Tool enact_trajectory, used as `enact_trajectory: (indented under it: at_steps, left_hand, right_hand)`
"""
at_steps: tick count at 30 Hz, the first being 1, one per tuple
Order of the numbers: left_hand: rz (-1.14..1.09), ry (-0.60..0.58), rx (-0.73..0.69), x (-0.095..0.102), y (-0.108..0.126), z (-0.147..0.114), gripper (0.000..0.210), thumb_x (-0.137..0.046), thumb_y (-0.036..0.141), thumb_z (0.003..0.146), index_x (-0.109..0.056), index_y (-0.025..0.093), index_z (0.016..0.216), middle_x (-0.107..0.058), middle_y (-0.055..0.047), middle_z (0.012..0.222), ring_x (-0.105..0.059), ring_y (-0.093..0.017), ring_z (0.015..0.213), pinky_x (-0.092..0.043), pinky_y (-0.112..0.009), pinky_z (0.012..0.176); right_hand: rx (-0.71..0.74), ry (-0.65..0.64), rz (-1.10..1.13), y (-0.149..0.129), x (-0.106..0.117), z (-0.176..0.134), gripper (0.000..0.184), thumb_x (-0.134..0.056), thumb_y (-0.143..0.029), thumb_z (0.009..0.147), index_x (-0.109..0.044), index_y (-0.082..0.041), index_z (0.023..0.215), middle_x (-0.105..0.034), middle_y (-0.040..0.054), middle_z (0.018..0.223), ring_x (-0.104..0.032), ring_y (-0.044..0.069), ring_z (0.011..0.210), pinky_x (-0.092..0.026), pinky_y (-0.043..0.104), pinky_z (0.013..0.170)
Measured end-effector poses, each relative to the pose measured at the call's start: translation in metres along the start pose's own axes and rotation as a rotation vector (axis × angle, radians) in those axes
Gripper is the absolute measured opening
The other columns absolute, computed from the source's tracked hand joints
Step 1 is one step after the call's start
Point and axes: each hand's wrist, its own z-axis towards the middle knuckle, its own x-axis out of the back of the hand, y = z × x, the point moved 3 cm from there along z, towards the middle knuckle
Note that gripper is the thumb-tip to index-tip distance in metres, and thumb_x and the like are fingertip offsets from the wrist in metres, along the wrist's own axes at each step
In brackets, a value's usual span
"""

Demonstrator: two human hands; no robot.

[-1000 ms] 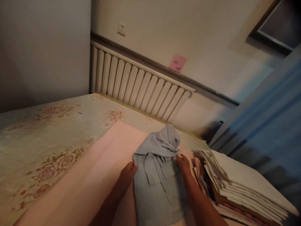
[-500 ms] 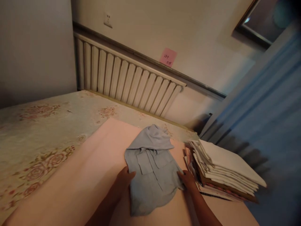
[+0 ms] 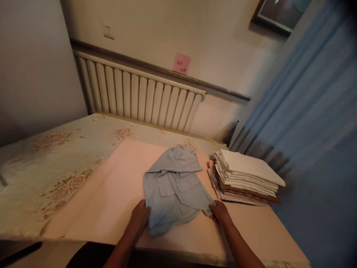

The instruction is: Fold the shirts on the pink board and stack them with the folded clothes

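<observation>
A light blue garment (image 3: 178, 190) lies rumpled on a pale pink sheet (image 3: 111, 178), its top part folded over and a pocket-like patch showing below the fold. My left hand (image 3: 141, 213) is closed on its left edge, thumb on top. On the other side my right hand (image 3: 219, 211) pinches the lower right corner, where a small bit of reddish, patterned material shows by the fingers. Between my hands the cloth is spread, with creases and a wavy lower hem. Whether the folded top is a hood or a collar, I cannot tell.
Right of the garment stands a stack of folded cloths (image 3: 251, 169), white on top, brown and patterned below. A floral cover (image 3: 64, 149) lies under the sheet. Behind are a radiator (image 3: 139, 93) and a pink note (image 3: 182, 64); a blue curtain (image 3: 312, 123) hangs at right.
The view has shifted, bringing the table's front edge into sight. My right hand has drawn the garment's corner outward, and a reddish bit now shows there. My left hand keeps its hold.
</observation>
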Motion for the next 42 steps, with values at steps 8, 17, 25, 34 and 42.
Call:
enact_trajectory:
  at_steps: [8, 17, 25, 34, 42]
  left_hand:
    - [0.094, 0.003, 0.016, 0.015, -0.007, -0.033, 0.015, -0.045, 0.019, 0.078, -0.059, 0.017, 0.083, -0.067, -0.004, 0.080, -0.063, -0.019, 0.078, -0.042, -0.026, 0.068]
    - [0.028, 0.001, 0.035, 0.020, -0.028, -0.060, 0.016, -0.044, 0.023, 0.079, -0.058, 0.019, 0.086, -0.068, -0.002, 0.080, -0.065, -0.021, 0.080, -0.046, -0.028, 0.072]
    - [0.378, 0.196, -0.183, 0.033, -0.017, -0.068, 0.035, -0.040, 0.035, 0.087, -0.052, 0.015, 0.113, -0.064, -0.013, 0.110, -0.060, -0.027, 0.105, -0.043, -0.037, 0.091]
    - [0.431, 0.037, -0.568, -0.030, 0.085, -0.061, 0.034, -0.036, 0.026, 0.090, -0.054, 0.021, 0.118, -0.060, -0.010, 0.123, -0.058, -0.021, 0.110, -0.045, -0.032, 0.094]
    - [0.694, 0.080, -0.774, -0.120, 0.162, -0.018, 0.041, -0.047, 0.013, 0.085, -0.054, 0.017, 0.125, -0.057, -0.011, 0.128, -0.051, -0.024, 0.117, -0.039, -0.039, 0.100]
  right_hand:
    - [-0.048, -0.063, 0.188, 0.031, 0.013, -0.044, 0.007, -0.049, -0.029, 0.069, -0.047, -0.022, 0.070, -0.048, -0.0056, 0.047, -0.054, 0.013, 0.038, -0.036, 0.020, 0.037]
    - [0.001, -0.186, 0.194, 0.057, 0.018, -0.082, 0.011, -0.049, -0.030, 0.068, -0.052, -0.022, 0.074, -0.049, -0.0063, 0.045, -0.056, 0.015, 0.038, -0.033, 0.021, 0.038]
    - [0.311, 0.284, -0.161, 0.047, 0.046, -0.068, 0.021, -0.047, -0.037, 0.082, -0.054, -0.023, 0.069, -0.062, 0.0000, 0.065, -0.058, 0.017, 0.065, -0.036, 0.025, 0.060]
    - [0.577, 0.349, -0.511, 0.004, 0.014, -0.014, 0.020, -0.041, -0.018, 0.090, -0.058, -0.020, 0.081, -0.066, 0.0046, 0.082, -0.059, 0.015, 0.071, -0.028, 0.025, 0.062]
    - [0.640, 0.437, -0.602, 0.009, 0.007, -0.004, 0.018, -0.041, -0.010, 0.088, -0.054, -0.020, 0.080, -0.062, 0.0005, 0.074, -0.058, 0.013, 0.066, -0.025, 0.026, 0.059]
